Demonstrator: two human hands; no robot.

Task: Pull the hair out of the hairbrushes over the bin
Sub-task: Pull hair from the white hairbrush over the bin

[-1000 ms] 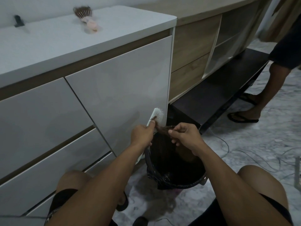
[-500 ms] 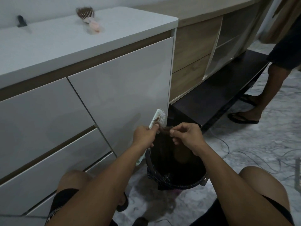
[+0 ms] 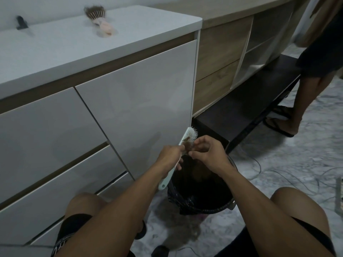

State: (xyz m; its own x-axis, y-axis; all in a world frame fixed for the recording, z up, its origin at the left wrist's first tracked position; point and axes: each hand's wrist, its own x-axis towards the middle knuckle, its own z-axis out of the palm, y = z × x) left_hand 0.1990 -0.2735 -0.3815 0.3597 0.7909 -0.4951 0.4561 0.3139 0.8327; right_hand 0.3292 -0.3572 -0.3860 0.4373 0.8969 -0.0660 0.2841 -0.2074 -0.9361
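Note:
My left hand (image 3: 169,156) grips a pale mint hairbrush (image 3: 189,135) by its neck, bristles facing right, held over a black bin (image 3: 225,204) lined with a dark bag. A brown clump of hair (image 3: 187,144) sits in the lower bristles. My right hand (image 3: 207,153) is at that clump, fingertips pinched on the hair. Brown hair lies inside the bin. A second, pink hairbrush (image 3: 101,20) full of hair lies on the white cabinet top (image 3: 55,45).
White drawer fronts (image 3: 135,101) stand right behind the brush. A low dark bench (image 3: 246,108) runs to the right. Another person's legs in sandals (image 3: 289,115) stand at the far right. Cables (image 3: 289,179) lie on the marble floor. A small dark object (image 3: 21,22) sits on the cabinet top.
My right hand has moved up from beside the brush to the bristles and pinches the hair there. The brush stays in my left hand over the bin.

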